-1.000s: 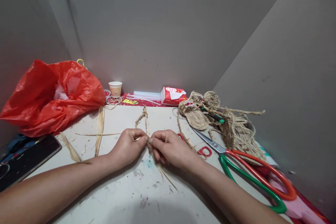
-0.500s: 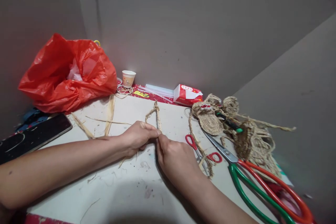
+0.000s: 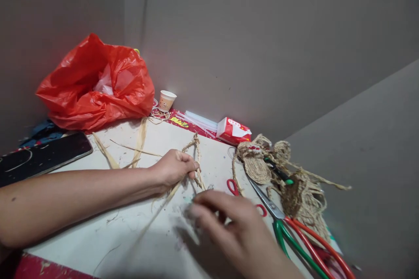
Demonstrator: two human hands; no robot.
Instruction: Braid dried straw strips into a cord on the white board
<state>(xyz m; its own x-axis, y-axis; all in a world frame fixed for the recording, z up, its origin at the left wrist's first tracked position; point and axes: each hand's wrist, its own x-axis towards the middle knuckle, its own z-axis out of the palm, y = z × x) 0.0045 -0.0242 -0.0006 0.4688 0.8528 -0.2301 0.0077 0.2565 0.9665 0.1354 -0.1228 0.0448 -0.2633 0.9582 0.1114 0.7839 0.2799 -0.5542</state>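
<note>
My left hand (image 3: 175, 168) is closed in a pinch on a thin braided straw cord (image 3: 197, 150). The cord's far end forms a narrow loop on the white board beyond the fingers, and loose strands come out below them. One pale straw strand (image 3: 157, 216) trails down toward the front left, blurred. My right hand (image 3: 229, 226) is apart from the cord, nearer to me, with curled fingers. Its fingertips are smeared by motion, so whether anything is between them is unclear. Small red-handled scissors (image 3: 233, 186) lie partly hidden behind it.
Large scissors (image 3: 278, 213) with red and green handles lie at right, beside coiled straw braid pieces (image 3: 258, 168). Flat straw strips (image 3: 140, 139) and a phone (image 3: 65, 154) lie at left. Behind are a red plastic bag (image 3: 98, 91), a paper cup (image 3: 167, 101) and a tissue pack (image 3: 232, 130).
My right hand has left the cord and moved back toward me. My left hand keeps its pinch. Loose strands now show below it. The view has shifted slightly.
</note>
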